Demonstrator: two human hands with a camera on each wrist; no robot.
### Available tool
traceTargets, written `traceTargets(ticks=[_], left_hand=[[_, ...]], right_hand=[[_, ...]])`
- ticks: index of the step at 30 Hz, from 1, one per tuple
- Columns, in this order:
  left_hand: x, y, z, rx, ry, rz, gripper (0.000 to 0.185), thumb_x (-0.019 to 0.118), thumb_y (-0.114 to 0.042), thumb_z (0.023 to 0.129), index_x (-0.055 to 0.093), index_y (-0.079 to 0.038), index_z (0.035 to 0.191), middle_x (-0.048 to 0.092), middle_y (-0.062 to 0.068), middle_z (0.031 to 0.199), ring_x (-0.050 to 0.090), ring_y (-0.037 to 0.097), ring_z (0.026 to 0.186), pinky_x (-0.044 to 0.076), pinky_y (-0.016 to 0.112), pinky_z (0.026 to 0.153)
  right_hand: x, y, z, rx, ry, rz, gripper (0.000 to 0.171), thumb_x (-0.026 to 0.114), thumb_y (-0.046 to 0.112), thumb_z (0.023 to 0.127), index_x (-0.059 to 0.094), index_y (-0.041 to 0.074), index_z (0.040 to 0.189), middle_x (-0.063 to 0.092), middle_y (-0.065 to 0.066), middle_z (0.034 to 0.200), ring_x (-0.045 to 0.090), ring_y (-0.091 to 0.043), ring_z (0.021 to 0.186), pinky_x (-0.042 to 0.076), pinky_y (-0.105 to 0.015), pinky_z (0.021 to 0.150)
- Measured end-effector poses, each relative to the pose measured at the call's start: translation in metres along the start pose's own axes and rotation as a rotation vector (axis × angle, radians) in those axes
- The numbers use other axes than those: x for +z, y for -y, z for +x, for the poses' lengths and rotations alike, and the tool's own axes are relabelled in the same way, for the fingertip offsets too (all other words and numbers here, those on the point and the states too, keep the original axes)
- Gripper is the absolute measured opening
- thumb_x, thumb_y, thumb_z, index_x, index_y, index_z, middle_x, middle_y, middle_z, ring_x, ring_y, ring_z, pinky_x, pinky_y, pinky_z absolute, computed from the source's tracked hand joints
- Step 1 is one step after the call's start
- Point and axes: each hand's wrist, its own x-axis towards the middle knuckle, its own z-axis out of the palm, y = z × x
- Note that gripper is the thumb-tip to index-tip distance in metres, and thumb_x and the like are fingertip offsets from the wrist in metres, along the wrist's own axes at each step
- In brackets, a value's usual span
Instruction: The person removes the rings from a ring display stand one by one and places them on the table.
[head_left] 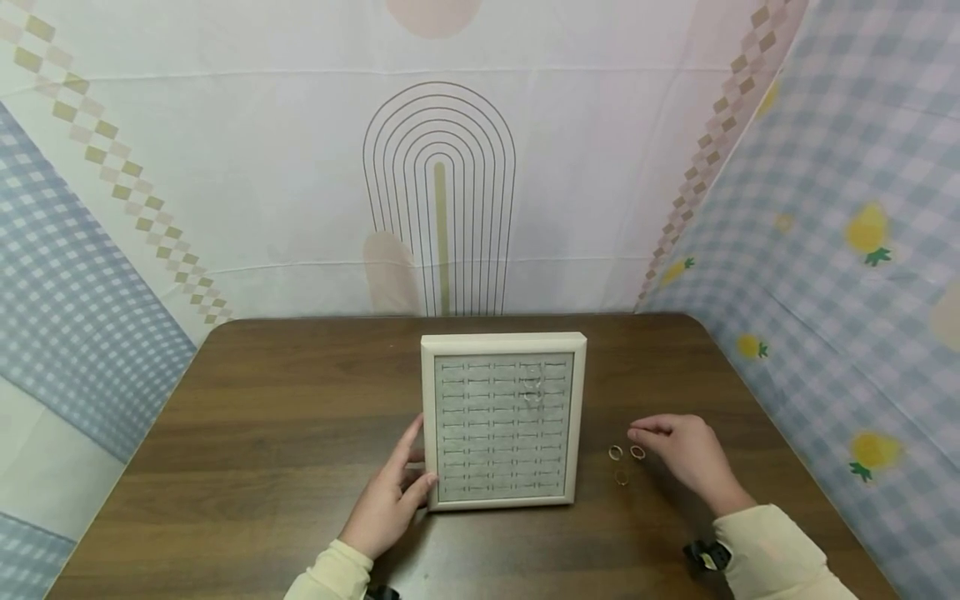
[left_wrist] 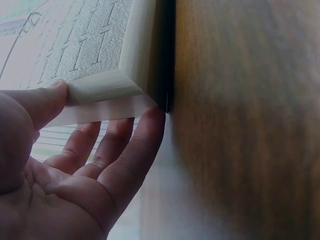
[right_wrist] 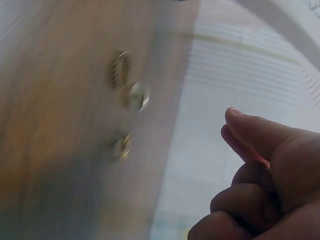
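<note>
A cream-framed ring display board (head_left: 505, 454) stands upright on the table, its grey face crossed by rows of short slots. Two rings (head_left: 532, 396) sit in slots near its upper right. My left hand (head_left: 386, 504) holds the board's lower left side, thumb (left_wrist: 52, 97) on the front of the frame and fingers round the edge. My right hand (head_left: 692, 454) is just over three loose gold-coloured rings (head_left: 615, 452) right of the board. In the right wrist view its thumb and index fingertips meet, with nothing visible between them, and the other fingers are curled; the rings (right_wrist: 139, 96) lie apart from them.
The brown wooden table (head_left: 285, 417) has rounded far corners. A patterned white cloth (head_left: 300, 167) hangs behind it, with blue checked cloth (head_left: 825, 292) along both sides. Dark bands (head_left: 707, 556) show at the wrists.
</note>
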Motion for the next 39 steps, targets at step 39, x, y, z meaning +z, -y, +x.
traceTargets(ticks=[39], left_hand=[[-0.002,-0.002,0.000,0.006,0.011,0.053,0.086,0.062,-0.002,0.098,0.016,-0.037,0.161,0.061,0.016,0.126,0.068,0.032,0.107,0.059,0.028,0.079]], right_hand=[[0.011,0.122,-0.002,-0.188,-0.061,0.253,0.014,0.079,0.023,0.088,0.081,0.016,0.101,0.077,0.001,0.100,0.066,-0.010,0.082,0.054,-0.025,0.067]])
